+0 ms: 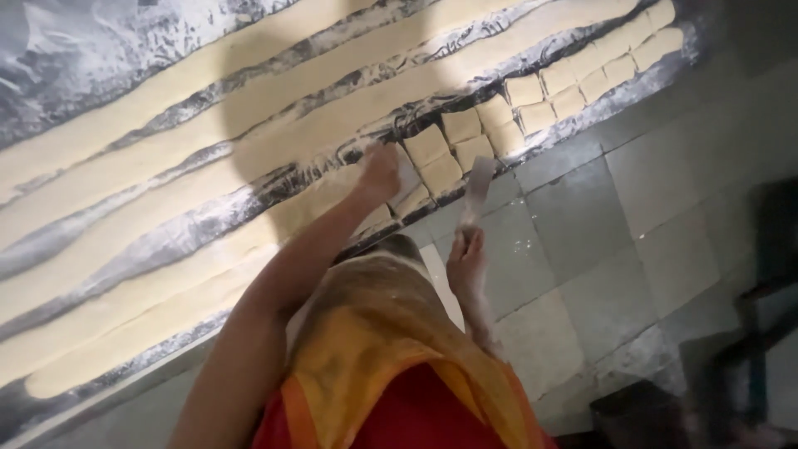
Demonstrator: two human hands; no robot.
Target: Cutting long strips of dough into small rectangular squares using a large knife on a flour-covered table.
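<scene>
Long pale dough strips (249, 108) lie side by side on a floured dark work table (75, 41). Along the table's near edge several cut square dough pieces (461, 126) sit in two rows. My left hand (380, 172) reaches out and rests closed on the dough beside the cut pieces. My right hand (467, 264) is off the table's edge and grips a flat metal dough scraper (477, 189), blade pointing up toward the cut squares.
A grey tiled floor (623, 224) spreads right of the table. My orange and red clothing (391, 374) fills the bottom centre. A dark piece of furniture (748, 333) stands at the lower right.
</scene>
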